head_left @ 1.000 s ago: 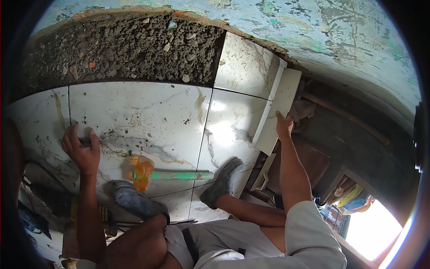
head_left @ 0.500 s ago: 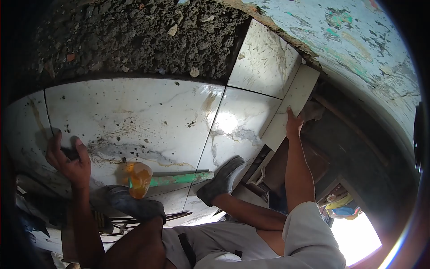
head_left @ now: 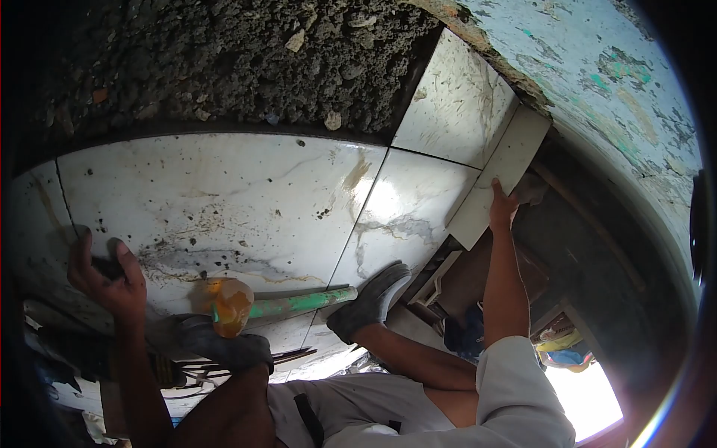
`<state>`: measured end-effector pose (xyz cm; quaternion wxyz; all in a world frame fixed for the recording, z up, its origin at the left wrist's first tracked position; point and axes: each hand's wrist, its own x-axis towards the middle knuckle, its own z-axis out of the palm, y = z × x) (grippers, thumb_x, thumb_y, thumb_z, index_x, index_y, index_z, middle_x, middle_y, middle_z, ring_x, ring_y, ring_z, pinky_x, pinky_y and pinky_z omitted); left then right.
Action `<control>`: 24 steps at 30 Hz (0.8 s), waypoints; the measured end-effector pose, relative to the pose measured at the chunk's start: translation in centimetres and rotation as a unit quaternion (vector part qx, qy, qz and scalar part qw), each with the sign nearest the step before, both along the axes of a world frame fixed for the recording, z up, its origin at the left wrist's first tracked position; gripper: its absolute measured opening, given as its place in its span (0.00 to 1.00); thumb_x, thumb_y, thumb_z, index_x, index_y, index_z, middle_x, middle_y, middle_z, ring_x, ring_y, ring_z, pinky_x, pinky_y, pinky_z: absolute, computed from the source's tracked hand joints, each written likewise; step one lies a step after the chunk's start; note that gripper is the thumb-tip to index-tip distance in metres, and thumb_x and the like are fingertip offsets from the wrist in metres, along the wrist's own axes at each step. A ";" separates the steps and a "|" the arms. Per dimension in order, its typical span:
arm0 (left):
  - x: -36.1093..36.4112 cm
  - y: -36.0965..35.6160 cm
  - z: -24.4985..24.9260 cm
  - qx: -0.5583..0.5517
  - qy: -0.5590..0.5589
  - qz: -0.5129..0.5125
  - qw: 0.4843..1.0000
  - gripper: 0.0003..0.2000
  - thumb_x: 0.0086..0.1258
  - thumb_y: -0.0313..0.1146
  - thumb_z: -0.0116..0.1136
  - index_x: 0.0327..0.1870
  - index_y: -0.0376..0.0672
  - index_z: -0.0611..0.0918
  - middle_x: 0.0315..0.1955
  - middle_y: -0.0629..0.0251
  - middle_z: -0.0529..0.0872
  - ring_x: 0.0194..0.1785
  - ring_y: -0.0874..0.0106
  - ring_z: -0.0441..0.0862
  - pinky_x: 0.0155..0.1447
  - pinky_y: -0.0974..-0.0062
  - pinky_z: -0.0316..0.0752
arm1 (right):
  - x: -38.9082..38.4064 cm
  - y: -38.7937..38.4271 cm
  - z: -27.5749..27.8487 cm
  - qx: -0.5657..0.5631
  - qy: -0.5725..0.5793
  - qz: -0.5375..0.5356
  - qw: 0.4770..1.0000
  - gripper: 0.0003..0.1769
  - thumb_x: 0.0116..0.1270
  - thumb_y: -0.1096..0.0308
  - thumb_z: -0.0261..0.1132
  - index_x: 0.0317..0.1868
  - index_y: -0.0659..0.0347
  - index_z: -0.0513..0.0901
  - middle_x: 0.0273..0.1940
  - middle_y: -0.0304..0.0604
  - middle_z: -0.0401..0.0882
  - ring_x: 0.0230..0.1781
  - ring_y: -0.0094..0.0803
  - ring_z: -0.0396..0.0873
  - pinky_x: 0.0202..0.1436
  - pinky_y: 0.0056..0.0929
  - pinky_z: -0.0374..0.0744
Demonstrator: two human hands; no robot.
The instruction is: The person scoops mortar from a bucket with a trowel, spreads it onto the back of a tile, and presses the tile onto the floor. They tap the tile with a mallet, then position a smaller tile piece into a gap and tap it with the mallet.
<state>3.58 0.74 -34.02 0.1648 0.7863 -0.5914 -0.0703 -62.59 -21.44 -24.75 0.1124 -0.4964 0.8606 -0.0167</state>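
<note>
A person crouches on a floor of glossy marbled tiles point(head_left: 224, 201), seen from a head camera. The right hand point(head_left: 502, 210) is stretched out to a narrow white strip point(head_left: 511, 168) of tile and is closed on its lower end, thumb against its face. The strip lies tilted along the right edge of the laid tiles, just beside the last one and under a wall point(head_left: 597, 82) of peeling blue-green paint. The left hand point(head_left: 104, 276) rests on the near-left tile, thumb and fingers curled round a small dark lump point(head_left: 107, 265); what the lump is cannot be told. Between the hands, a mallet point(head_left: 246, 305) with an orange head and a green handle lies flat on the tiles, its handle end touching the toe of a grey shoe point(head_left: 370, 299). Beyond the tiles lies a bed of rough grey mortar point(head_left: 224, 67), bare and studded with small stones.
</note>
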 end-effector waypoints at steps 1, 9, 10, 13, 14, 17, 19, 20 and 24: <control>0.0 0.1 0.0 0.001 0.001 -0.002 1.000 0.23 0.67 0.35 0.61 0.60 0.34 0.75 0.54 0.50 0.75 0.58 0.54 0.70 0.63 0.58 0.64 | 0.0 0.0 0.1 0.003 -0.006 0.002 1.000 0.27 0.64 0.57 0.71 0.55 0.70 0.78 0.51 0.47 0.82 0.48 0.35 0.79 0.54 0.35 0.75; 0.1 0.3 -0.2 0.008 -0.010 0.003 1.000 0.23 0.67 0.35 0.61 0.60 0.35 0.74 0.55 0.50 0.75 0.58 0.54 0.69 0.63 0.58 0.63 | -0.7 0.0 -0.3 -0.012 -0.014 0.011 1.000 0.24 0.64 0.59 0.70 0.53 0.69 0.80 0.47 0.47 0.83 0.45 0.34 0.80 0.51 0.33 0.76; 0.1 0.3 -0.2 0.010 -0.010 0.002 1.000 0.23 0.67 0.35 0.61 0.60 0.35 0.74 0.55 0.50 0.75 0.58 0.54 0.69 0.63 0.58 0.63 | -0.6 0.1 -0.3 -0.028 -0.009 0.021 0.999 0.22 0.65 0.60 0.70 0.51 0.69 0.81 0.44 0.47 0.85 0.43 0.34 0.81 0.50 0.32 0.76; 0.1 0.2 -0.1 0.010 -0.013 0.003 1.000 0.23 0.67 0.35 0.61 0.60 0.35 0.74 0.55 0.50 0.75 0.58 0.54 0.69 0.63 0.58 0.63 | -0.5 0.1 -0.3 -0.027 -0.010 0.016 0.999 0.21 0.65 0.60 0.70 0.50 0.69 0.81 0.44 0.47 0.85 0.42 0.33 0.81 0.49 0.32 0.76; 0.1 0.3 -0.1 0.011 -0.008 0.004 1.000 0.23 0.67 0.35 0.61 0.61 0.35 0.74 0.55 0.50 0.74 0.59 0.54 0.69 0.64 0.58 0.63 | -0.6 0.1 -0.3 -0.027 -0.010 0.016 0.999 0.21 0.65 0.60 0.70 0.50 0.69 0.81 0.44 0.47 0.85 0.42 0.33 0.81 0.49 0.32 0.76; 0.2 0.3 -0.1 0.010 -0.005 0.003 1.000 0.23 0.67 0.35 0.61 0.61 0.35 0.74 0.55 0.50 0.74 0.59 0.54 0.69 0.64 0.58 0.63 | -0.9 -0.1 -0.2 -0.014 0.001 -0.009 1.000 0.21 0.65 0.61 0.70 0.49 0.70 0.82 0.44 0.47 0.85 0.42 0.33 0.81 0.49 0.32 0.77; 0.2 0.2 -0.1 0.012 -0.007 -0.001 1.000 0.23 0.67 0.35 0.61 0.61 0.35 0.74 0.55 0.49 0.74 0.59 0.54 0.69 0.64 0.58 0.63 | -1.1 -0.1 -0.2 -0.011 -0.030 -0.005 0.999 0.24 0.64 0.60 0.71 0.54 0.69 0.79 0.49 0.46 0.82 0.47 0.34 0.79 0.53 0.33 0.75; 0.1 0.2 -0.1 0.010 -0.007 -0.002 1.000 0.23 0.67 0.34 0.61 0.61 0.35 0.74 0.56 0.49 0.74 0.59 0.54 0.69 0.64 0.58 0.62 | -1.2 -0.1 -0.2 -0.010 -0.030 -0.005 0.999 0.24 0.64 0.60 0.71 0.54 0.69 0.79 0.49 0.46 0.82 0.47 0.34 0.79 0.53 0.33 0.75; 0.1 0.3 0.0 0.017 -0.009 0.000 1.000 0.23 0.67 0.35 0.61 0.61 0.35 0.73 0.56 0.49 0.74 0.59 0.54 0.69 0.64 0.58 0.62 | -1.3 -0.1 -0.1 -0.005 -0.031 0.010 0.999 0.24 0.65 0.61 0.71 0.54 0.68 0.79 0.50 0.46 0.82 0.47 0.34 0.79 0.53 0.34 0.75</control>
